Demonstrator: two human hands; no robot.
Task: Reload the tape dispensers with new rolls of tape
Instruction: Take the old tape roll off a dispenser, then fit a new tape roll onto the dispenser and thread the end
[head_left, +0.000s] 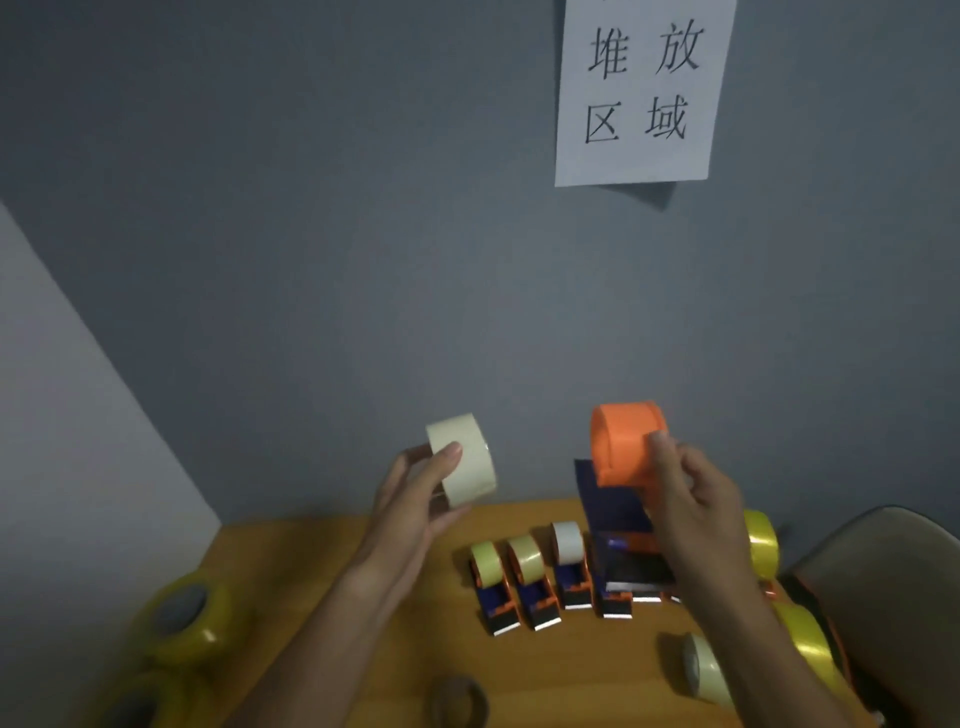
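A new roll of pale tape (462, 460) is held up in the air by the left hand (415, 499), with the thumb and fingers curled round its sides. Just to the right of this roll, an orange and blue tape dispenser (626, 447) is held up by the right hand (696, 504), whose fingers are wrapped round the orange wheel part. The roll and the dispenser are near each other but are not touching. No tape can be seen on this dispenser, so it is probably the one being filled now.

Below the held roll, on the wooden table (322, 561), three small dispensers (524, 582) are stood in a row, and each has a roll on it already. These look done. More dispensers (618, 597) are lined up to the right of them, partly hidden behind the right arm, so it cannot be told if they are filled.

Other rolls are lying farther out from the held roll: yellow rolls (187, 618) low on the left, a pale roll (704, 670) low on the right, and yellow rolls (761, 543) behind the right wrist. A brown empty ring (457, 699) is seen at the bottom. So some of the job looks finished, and some is left.
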